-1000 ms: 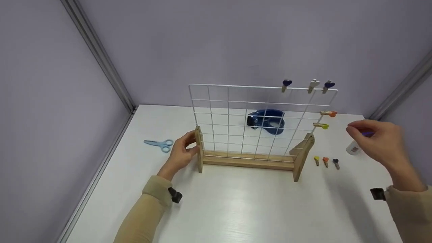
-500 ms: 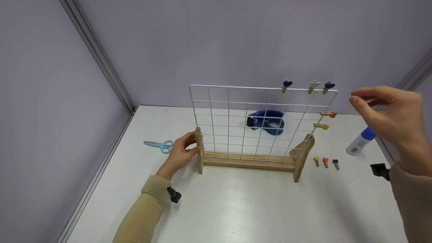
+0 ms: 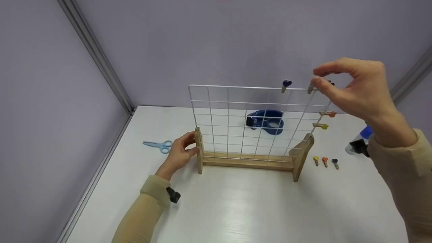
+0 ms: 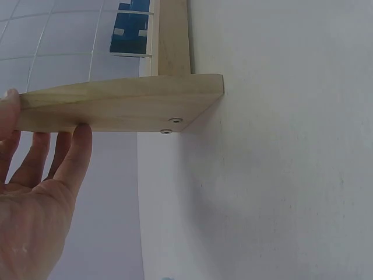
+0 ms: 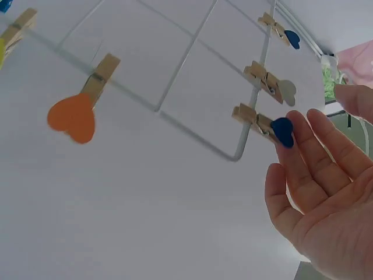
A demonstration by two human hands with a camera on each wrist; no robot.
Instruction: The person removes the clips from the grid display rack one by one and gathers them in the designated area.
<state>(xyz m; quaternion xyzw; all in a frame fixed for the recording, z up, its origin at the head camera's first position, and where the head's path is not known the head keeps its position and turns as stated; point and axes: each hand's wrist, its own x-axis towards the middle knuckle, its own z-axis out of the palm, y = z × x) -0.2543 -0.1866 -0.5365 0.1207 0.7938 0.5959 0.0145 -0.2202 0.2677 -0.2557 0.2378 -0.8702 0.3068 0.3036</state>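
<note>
A white wire grid (image 3: pixel 243 118) stands upright in a wooden stand (image 3: pixel 248 163). My left hand (image 3: pixel 182 150) holds the stand's left side board (image 4: pixel 116 105), thumb at its edge and fingers against its outer face. Over the grid's top right corner, my right hand (image 3: pixel 359 89) has its thumb and fingers apart, with nothing between them. Its fingers are close by a dark blue heart clothespin (image 5: pixel 282 131) and a white heart clothespin (image 5: pixel 285 92) on the top wire. Farther left is another dark blue heart clothespin (image 3: pixel 287 83). Orange (image 3: pixel 332 114) and yellow (image 3: pixel 324 126) heart clothespins grip the right wire.
Yellow (image 3: pixel 316 159), orange (image 3: pixel 325 160) and dark (image 3: pixel 335 162) heart clothespins lie right of the stand. A blue tape dispenser (image 3: pixel 266 121) sits behind the grid. Light blue scissors (image 3: pixel 158 145) lie at left. A blue-capped white bottle (image 3: pixel 366 132) is partly behind the right wrist.
My right hand has risen from beside the bottle and moved left to the grid's top right corner, overlapping the clothespins there. The left hand has stayed on the stand.
</note>
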